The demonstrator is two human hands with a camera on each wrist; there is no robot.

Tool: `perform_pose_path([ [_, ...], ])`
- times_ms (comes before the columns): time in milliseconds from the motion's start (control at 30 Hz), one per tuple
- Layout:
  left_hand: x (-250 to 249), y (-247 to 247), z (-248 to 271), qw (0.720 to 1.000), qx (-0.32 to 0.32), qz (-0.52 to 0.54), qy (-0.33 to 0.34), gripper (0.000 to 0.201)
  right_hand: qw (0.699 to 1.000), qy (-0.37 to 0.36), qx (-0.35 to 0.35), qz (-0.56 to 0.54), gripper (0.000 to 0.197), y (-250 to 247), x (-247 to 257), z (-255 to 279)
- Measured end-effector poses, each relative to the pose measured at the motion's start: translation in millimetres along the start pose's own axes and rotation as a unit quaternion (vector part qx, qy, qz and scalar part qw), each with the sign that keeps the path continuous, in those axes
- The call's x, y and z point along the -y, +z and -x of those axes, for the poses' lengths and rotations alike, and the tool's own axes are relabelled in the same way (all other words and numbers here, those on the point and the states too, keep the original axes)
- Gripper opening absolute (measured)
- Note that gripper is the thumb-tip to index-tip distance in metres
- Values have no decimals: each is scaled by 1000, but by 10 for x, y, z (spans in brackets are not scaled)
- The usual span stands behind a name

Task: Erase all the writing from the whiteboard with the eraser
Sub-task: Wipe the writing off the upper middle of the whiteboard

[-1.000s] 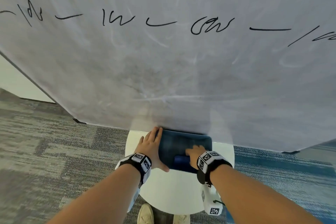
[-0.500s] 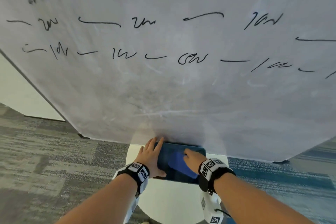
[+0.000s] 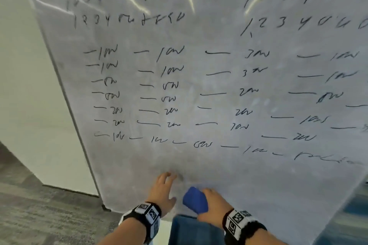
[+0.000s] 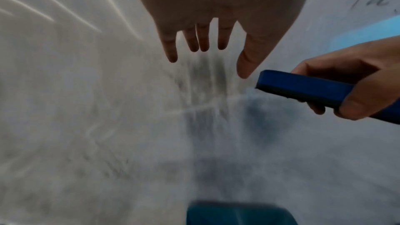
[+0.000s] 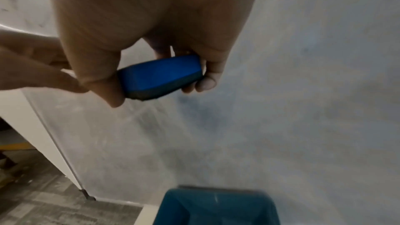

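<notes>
Only head view shows whiteboard [image 3: 199,165] writing [image 3: 171,85].

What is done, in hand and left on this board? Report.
Done: the right hand has the blue eraser in its grip, off the bin. In hand: it is raised before the whiteboard's smudged lower part; the left hand is open beside it. Left: every row of writing above.

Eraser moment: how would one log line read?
right hand: grips blue eraser | left hand: open, empty | whiteboard: writing unerased
</notes>
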State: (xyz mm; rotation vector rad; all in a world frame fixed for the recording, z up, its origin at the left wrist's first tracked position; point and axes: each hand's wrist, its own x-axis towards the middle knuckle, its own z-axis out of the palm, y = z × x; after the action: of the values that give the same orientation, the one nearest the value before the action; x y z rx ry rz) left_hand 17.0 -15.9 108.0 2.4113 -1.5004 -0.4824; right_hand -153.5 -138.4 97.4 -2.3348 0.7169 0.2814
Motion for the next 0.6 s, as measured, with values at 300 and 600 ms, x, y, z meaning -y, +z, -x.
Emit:
perform_pose_path([
  [300,-280,-1230,-97,972,-228,13,53,42,973,-119,-188,58,78,-826,821,146],
  [600,-135,-2460,-170,917,-394,-47,42,55,888,-275,-336,150,61,-1607,1660,192],
])
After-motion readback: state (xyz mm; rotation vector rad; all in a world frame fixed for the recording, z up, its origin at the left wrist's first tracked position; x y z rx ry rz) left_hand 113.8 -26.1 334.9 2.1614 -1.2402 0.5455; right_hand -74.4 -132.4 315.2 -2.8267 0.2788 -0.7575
